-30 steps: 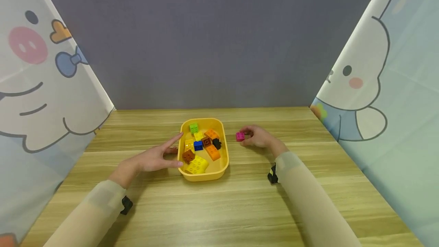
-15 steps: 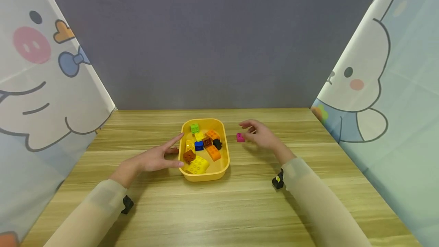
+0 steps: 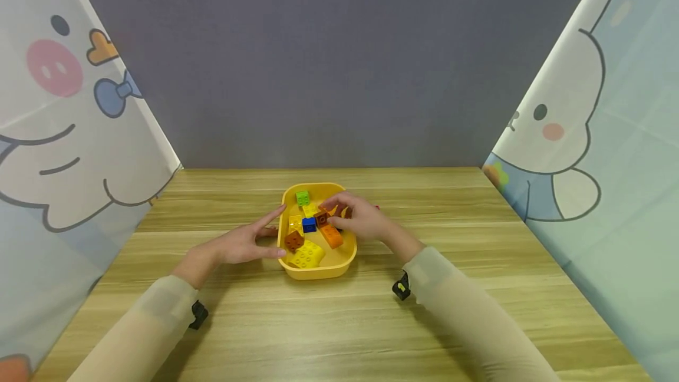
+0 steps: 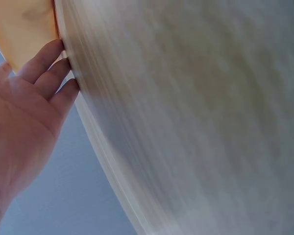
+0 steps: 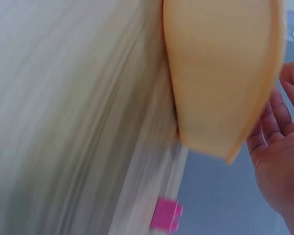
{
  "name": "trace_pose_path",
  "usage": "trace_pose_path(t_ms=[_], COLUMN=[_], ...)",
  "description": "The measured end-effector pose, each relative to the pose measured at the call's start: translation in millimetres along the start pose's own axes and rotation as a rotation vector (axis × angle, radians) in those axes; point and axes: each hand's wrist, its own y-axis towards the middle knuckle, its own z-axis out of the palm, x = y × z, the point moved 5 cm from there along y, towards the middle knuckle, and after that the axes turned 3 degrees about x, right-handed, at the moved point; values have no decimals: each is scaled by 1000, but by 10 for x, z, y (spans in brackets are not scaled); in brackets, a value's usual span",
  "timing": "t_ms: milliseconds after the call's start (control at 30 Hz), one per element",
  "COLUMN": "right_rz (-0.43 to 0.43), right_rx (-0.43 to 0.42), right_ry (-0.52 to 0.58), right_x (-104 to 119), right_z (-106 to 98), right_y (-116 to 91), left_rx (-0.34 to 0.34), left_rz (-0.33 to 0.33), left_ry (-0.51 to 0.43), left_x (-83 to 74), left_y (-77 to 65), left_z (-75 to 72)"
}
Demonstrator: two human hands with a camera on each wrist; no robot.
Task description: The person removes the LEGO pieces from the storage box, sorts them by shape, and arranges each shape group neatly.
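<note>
A yellow tray [image 3: 318,274] of toy building bricks stands on the table. Along its left side my left hand [image 3: 239,244] lies with straight, spread fingers; the thumb and index finger touch the rim, and the left wrist view shows fingertips by the tray's wall. My right hand [image 3: 363,218] reaches over the right rim, thumb and index finger apart beside a brown brick [image 3: 321,219] and an orange brick [image 3: 332,236]. The hand covers other bricks there. A magenta brick [image 5: 164,214] sits on the table outside the tray, almost wholly hidden behind the right hand in the head view.
Also in the tray are a lime green brick [image 3: 302,197], a blue brick [image 3: 309,225], another brown brick [image 3: 294,240] and several yellow bricks [image 3: 307,254]. A grey panel [image 3: 329,63] rises behind the wooden table [image 3: 318,329], with printed cloths at both sides.
My right hand let go of the magenta brick on the table, lifted off it, and moved left over the tray. The left hand stays at the tray's left rim.
</note>
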Motion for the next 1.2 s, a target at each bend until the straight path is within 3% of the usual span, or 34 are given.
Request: trace_pose_path(t_ms=[333, 400, 633, 767, 967, 1200], right_rz=[-39, -38, -90, -80, -60, -17], right_rx=[116, 121, 221, 284, 294, 270], right_ry=[-8, -69, -487, -569, -603, -554], right_x=[126, 114, 185, 206, 165, 133], right_z=[368, 407, 567, 627, 655, 634], right_y=[204, 212, 201, 198, 219, 227], left_rx=[17, 19, 12, 15, 17, 15], left_rz=[0, 4, 16, 13, 11, 16], left_ry=[-12, -14, 9, 14, 4, -9], left_x=[-26, -28, 16, 42, 42, -7], left_y=[21, 20, 2, -5, -5, -5], left_z=[20, 22, 2, 0, 7, -2])
